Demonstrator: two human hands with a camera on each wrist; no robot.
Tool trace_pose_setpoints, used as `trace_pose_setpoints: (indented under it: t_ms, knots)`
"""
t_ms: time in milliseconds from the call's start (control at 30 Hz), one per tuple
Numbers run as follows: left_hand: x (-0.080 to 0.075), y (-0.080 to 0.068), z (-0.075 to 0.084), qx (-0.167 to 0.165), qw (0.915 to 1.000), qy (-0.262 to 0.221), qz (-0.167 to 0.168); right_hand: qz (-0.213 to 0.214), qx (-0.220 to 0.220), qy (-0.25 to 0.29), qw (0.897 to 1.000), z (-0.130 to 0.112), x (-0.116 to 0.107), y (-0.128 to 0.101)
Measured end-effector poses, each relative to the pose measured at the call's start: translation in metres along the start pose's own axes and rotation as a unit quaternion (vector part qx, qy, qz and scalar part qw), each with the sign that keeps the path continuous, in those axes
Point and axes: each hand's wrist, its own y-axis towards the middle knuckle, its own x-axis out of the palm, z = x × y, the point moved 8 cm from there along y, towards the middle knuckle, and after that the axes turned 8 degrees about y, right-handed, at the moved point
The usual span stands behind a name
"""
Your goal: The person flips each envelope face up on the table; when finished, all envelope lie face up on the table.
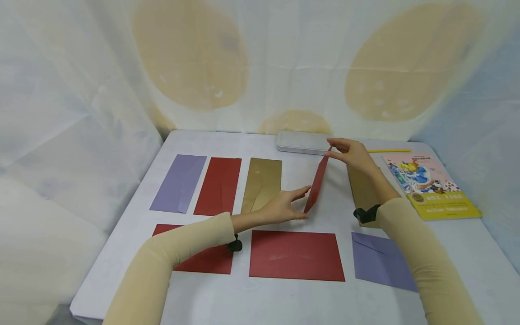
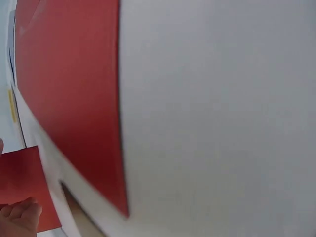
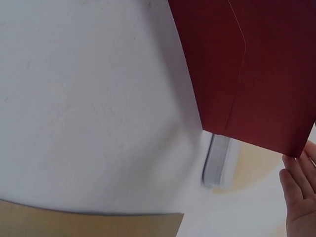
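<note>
A red envelope (image 1: 318, 185) stands tilted above the table, seen nearly edge-on in the head view. Its flap side faces the right wrist camera. The right hand (image 1: 351, 155) pinches its far upper corner between thumb and fingers. At the near lower end, the left hand (image 1: 282, 207) touches the envelope with extended fingers and a spread thumb. Part of that hand lies against the red face (image 2: 19, 173) in the left wrist view. Below the hands is another red envelope (image 1: 296, 256). A gold envelope (image 1: 264, 180) lies left of the left hand, partly covered by it.
Purple (image 1: 178, 183) and red (image 1: 218, 185) envelopes lie at left; another red one (image 1: 207, 260) is partly under the left arm. On the right are a gold envelope (image 1: 361, 192), a purple one (image 1: 382, 259) and a book (image 1: 428, 185). A pale case (image 1: 302, 141) and yellow pencil (image 1: 390, 150) lie behind.
</note>
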Motion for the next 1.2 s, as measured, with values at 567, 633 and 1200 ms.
trace_pose_setpoints:
  t_ms: [567,633,1200]
  knots:
    - [-0.031,0.003,0.024,0.087,0.9921,0.051,0.074,0.031,-0.04,-0.011,0.999,-0.012,0.012,0.008]
    - [-0.031,0.002,0.025,0.093,0.9915,0.05,0.077,0.035,-0.046,-0.011,0.998,-0.014,0.012,0.009]
    - [-0.04,-0.004,0.017,0.082,0.9907,0.055,0.094,0.006,-0.004,-0.029,1.0,-0.003,0.015,-0.002]
